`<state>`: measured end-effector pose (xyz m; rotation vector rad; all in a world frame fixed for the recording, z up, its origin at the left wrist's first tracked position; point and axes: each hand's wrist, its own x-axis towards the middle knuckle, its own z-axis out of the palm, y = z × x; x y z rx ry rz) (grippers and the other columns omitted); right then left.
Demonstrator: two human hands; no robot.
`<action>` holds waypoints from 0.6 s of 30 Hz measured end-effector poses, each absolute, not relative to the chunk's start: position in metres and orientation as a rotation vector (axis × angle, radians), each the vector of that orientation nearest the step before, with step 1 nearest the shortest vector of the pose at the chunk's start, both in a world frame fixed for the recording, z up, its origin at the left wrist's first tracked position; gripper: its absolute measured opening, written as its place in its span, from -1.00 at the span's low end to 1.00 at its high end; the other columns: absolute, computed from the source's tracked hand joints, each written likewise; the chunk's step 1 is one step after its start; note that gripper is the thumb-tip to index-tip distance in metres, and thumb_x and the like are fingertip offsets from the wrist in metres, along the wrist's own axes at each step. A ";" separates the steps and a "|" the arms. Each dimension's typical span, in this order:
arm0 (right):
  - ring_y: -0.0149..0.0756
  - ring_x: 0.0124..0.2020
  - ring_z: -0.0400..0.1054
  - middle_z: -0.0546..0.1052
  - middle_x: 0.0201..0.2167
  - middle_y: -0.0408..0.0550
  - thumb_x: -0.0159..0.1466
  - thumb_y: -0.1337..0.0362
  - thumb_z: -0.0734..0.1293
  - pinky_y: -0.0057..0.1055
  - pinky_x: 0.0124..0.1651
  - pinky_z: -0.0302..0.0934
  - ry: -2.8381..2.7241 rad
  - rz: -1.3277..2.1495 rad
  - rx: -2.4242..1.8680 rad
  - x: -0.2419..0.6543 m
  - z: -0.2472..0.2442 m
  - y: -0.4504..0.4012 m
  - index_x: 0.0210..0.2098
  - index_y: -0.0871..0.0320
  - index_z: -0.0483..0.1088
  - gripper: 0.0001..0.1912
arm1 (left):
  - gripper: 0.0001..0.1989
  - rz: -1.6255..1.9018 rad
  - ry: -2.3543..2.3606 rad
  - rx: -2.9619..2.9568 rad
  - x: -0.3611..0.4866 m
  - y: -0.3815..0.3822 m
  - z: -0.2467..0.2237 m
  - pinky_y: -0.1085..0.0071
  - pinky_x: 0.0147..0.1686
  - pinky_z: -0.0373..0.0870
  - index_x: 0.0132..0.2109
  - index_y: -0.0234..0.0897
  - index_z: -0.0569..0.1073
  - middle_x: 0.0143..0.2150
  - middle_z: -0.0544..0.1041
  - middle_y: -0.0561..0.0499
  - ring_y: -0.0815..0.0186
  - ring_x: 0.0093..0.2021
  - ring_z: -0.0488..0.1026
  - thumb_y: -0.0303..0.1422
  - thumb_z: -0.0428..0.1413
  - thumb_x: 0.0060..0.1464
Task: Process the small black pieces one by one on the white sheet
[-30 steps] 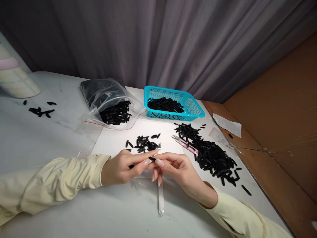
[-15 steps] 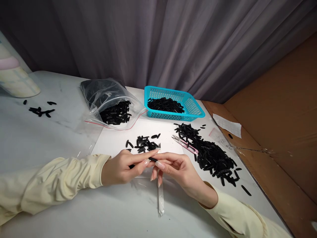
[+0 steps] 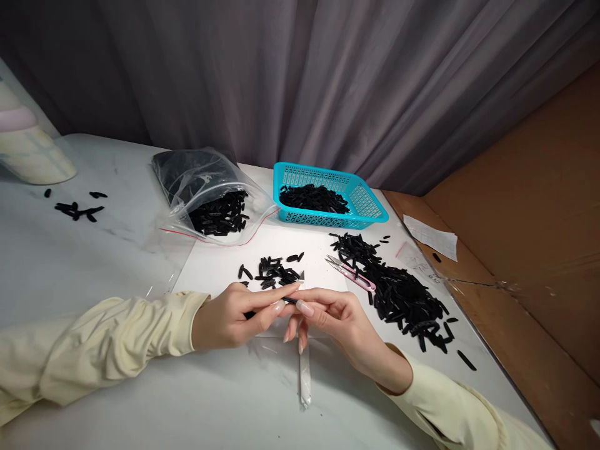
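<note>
A small black strip (image 3: 290, 300) is pinched between my left hand (image 3: 244, 314) and my right hand (image 3: 332, 317), whose fingertips meet at the middle. Under my hands lies a craft knife with a white-wrapped handle (image 3: 305, 375); its blade tip shows just beyond my fingers, the middle is hidden. A loose group of black pieces (image 3: 274, 272) rests on the white sheet (image 3: 210, 262) right behind my left hand. Pink thread snips (image 3: 350, 274) lie to the right, against a large heap of black pieces (image 3: 405, 300).
A blue basket (image 3: 328, 219) of black pieces stands at the back. Left of it is an open zip bag (image 3: 218, 209) with more pieces. A few pieces (image 3: 77, 210) lie far left near a pale container (image 3: 35, 150). Cardboard (image 3: 525, 250) borders the right side.
The thumb of my right hand has shifted slightly right along the black strip, which now looks turned and thinner. My left hand has stayed in place.
</note>
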<state>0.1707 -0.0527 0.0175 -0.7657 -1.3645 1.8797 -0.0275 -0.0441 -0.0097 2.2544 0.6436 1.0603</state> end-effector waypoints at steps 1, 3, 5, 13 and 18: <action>-0.37 -0.42 0.43 0.56 -0.30 0.05 0.26 0.22 0.28 -0.44 -0.44 0.33 -1.367 1.880 -0.767 0.171 0.017 -0.053 -0.20 0.22 0.49 -0.76 | -0.61 1.057 0.644 2.255 -0.028 -0.044 -0.010 0.60 -0.74 0.01 0.11 -0.59 0.33 -0.66 0.01 0.22 0.51 -0.73 -0.09 -0.51 -0.13 0.20; -0.35 -0.41 0.43 0.56 -0.30 0.06 0.26 0.21 0.28 -0.44 -0.44 0.33 -1.374 1.881 -0.771 0.170 0.017 -0.053 -0.20 0.23 0.49 -0.76 | -0.61 1.054 0.647 2.256 -0.028 -0.044 -0.010 0.60 -0.74 0.00 0.11 -0.57 0.34 -0.66 -0.01 0.23 0.51 -0.73 -0.10 -0.50 -0.13 0.20; -0.34 -0.40 0.43 0.56 -0.28 0.06 0.26 0.20 0.27 -0.43 -0.44 0.33 -1.380 1.881 -0.766 0.170 0.017 -0.052 -0.19 0.22 0.48 -0.75 | -0.62 1.059 0.648 2.255 -0.028 -0.044 -0.010 0.61 -0.74 0.01 0.12 -0.53 0.34 -0.66 -0.01 0.23 0.51 -0.73 -0.09 -0.49 -0.13 0.20; -0.31 -0.40 0.44 0.57 -0.28 0.08 0.25 0.17 0.29 -0.39 -0.44 0.34 -1.367 1.892 -0.767 0.171 0.017 -0.052 -0.17 0.23 0.46 -0.72 | -0.61 1.061 0.661 2.279 -0.028 -0.044 -0.011 0.62 -0.75 0.02 0.12 -0.51 0.34 -0.68 0.02 0.24 0.51 -0.73 -0.09 -0.46 -0.15 0.23; -0.31 -0.38 0.47 0.56 -0.21 0.08 0.25 0.22 0.30 -0.41 -0.43 0.34 -1.327 1.903 -0.739 0.171 0.014 -0.053 -0.10 0.19 0.41 -0.74 | -0.61 1.035 0.671 2.278 -0.028 -0.044 -0.008 0.63 -0.74 0.04 0.13 -0.50 0.33 -0.69 0.07 0.23 0.51 -0.72 -0.09 -0.47 -0.15 0.22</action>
